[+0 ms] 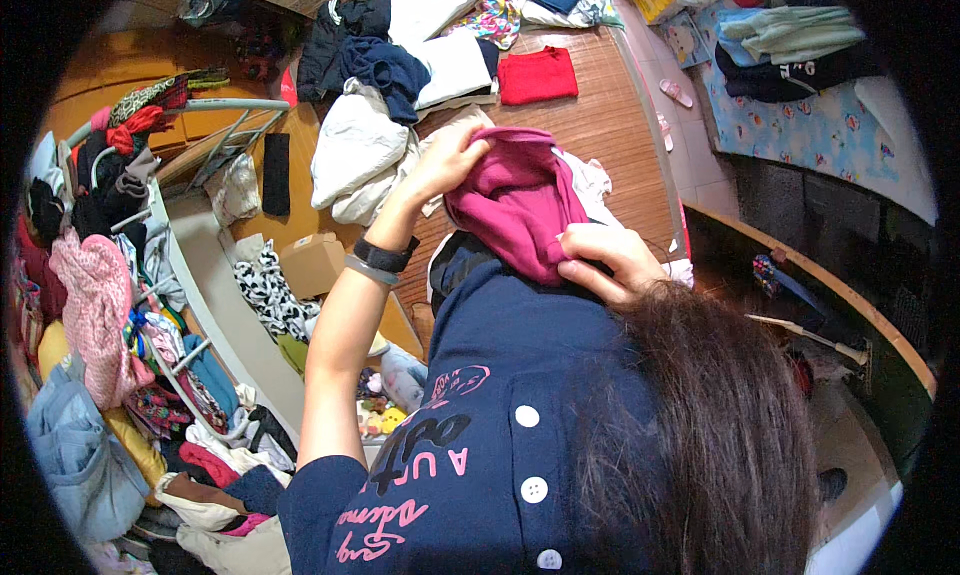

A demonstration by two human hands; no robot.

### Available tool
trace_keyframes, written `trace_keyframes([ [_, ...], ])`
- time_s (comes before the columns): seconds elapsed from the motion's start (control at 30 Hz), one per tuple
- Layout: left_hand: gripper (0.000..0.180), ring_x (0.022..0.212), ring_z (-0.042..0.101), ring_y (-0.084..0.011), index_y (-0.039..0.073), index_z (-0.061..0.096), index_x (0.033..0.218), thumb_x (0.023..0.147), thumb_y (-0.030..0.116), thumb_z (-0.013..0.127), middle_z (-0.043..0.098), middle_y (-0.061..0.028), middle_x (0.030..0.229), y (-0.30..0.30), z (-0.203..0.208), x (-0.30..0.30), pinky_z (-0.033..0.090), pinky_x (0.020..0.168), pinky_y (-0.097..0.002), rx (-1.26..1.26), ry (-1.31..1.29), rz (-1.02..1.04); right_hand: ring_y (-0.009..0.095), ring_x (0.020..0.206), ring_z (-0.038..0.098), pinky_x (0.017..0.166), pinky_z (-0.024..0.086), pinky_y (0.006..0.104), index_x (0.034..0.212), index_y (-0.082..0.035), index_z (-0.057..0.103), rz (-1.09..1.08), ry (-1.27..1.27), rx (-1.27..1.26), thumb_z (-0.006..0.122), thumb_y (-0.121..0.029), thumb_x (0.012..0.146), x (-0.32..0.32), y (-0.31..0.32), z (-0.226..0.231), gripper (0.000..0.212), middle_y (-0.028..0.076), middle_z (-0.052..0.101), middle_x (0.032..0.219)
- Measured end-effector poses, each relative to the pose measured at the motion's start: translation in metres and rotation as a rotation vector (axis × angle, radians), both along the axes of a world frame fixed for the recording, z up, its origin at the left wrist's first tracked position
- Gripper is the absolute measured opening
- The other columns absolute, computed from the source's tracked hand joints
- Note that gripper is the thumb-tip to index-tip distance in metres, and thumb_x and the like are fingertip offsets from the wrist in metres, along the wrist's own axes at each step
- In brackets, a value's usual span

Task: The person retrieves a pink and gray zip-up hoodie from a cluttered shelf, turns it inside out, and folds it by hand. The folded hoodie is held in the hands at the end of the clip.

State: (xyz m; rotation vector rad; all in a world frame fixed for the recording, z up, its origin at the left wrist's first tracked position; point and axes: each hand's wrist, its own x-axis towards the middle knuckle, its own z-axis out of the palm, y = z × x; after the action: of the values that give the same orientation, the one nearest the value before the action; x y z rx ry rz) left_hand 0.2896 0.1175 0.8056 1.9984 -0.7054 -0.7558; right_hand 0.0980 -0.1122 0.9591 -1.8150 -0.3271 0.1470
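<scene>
Between my two hands a magenta fabric garment point(520, 200) hangs over the edge of a brown slatted mat, its opening spread apart. My left hand point(455, 162) pinches its upper left rim, fingers closed on the cloth. Lower down, my right hand point(612, 262) grips the opposite side between thumb and fingers. What kind of garment it is, I cannot tell. Just beyond it a folded red cloth point(540, 76) lies on the brown slatted mat point(622, 125). Some white cloth point(590, 185) shows behind the garment's right side.
White clothes point(360, 150) and dark blue clothes point(385, 75) are heaped at the far left of the mat. A metal rack point(225, 105) crowded with clothes stands left, near a cardboard box point(312, 265). Folded clothes point(790, 50) lie on a blue patterned surface at the far right.
</scene>
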Motion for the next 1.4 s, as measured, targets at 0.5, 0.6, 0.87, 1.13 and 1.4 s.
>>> trace_keyframes([
  [0.5, 0.048, 0.102, 0.067, -0.0113, 0.0, 0.057, 0.137, 0.096, 0.021, 0.072, 0.069, -0.0063, 0.122, -0.028, 0.125, 0.013, 0.056, 0.09, -0.0267, -0.245, 0.732, 0.033, 0.018, 0.104, 0.065, 0.095, 0.049, 0.0328, 0.112, -0.005, 0.066, -0.106, 0.231, 0.024, 0.064, 0.005, 0.086, 0.02, 0.0, 0.002, 0.027, 0.007, 0.065, 0.105],
  [0.6, 0.047, 0.106, 0.066, -0.0114, 0.0, 0.056, 0.137, 0.096, 0.018, 0.071, 0.068, -0.0065, 0.124, -0.026, 0.142, 0.017, 0.055, 0.093, -0.027, -0.349, 0.799, 0.048, 0.029, 0.111, 0.063, 0.101, 0.047, 0.041, 0.1, -0.005, 0.072, -0.005, 0.17, -0.059, 0.065, -0.002, 0.081, 0.023, -0.001, -0.008, 0.02, 0.013, 0.063, 0.115],
  [0.87, 0.046, 0.111, 0.065, -0.0106, -0.002, 0.051, 0.142, 0.101, 0.014, 0.064, 0.066, -0.0088, 0.129, -0.013, 0.155, 0.028, 0.054, 0.098, -0.0273, -0.529, 0.805, 0.101, 0.033, 0.122, 0.059, 0.107, 0.044, 0.0446, 0.12, -0.003, 0.065, 0.186, 0.044, -0.032, 0.071, -0.01, 0.086, 0.034, -0.003, -0.01, 0.035, 0.015, 0.063, 0.126],
  [1.13, 0.054, 0.12, 0.058, -0.0124, 0.0, 0.051, 0.146, 0.1, 0.024, 0.067, 0.065, -0.0074, 0.132, -0.016, 0.155, 0.016, 0.045, 0.105, -0.0281, -0.231, 0.65, 0.118, 0.024, 0.084, 0.069, 0.078, 0.054, 0.0372, 0.102, -0.004, 0.063, 0.017, 0.214, 0.109, 0.071, -0.022, 0.096, 0.063, 0.015, -0.007, 0.02, 0.013, 0.07, 0.095],
  [1.4, 0.047, 0.115, 0.061, -0.0135, 0.0, 0.062, 0.136, 0.097, 0.026, 0.066, 0.068, -0.0081, 0.127, -0.015, 0.164, 0.006, 0.046, 0.103, -0.0269, -0.158, 0.577, 0.235, 0.027, 0.09, 0.068, 0.085, 0.053, 0.0402, 0.109, -0.005, 0.071, 0.064, -0.152, -0.323, 0.078, -0.024, 0.088, 0.068, 0.005, -0.002, 0.029, 0.009, 0.071, 0.103],
])
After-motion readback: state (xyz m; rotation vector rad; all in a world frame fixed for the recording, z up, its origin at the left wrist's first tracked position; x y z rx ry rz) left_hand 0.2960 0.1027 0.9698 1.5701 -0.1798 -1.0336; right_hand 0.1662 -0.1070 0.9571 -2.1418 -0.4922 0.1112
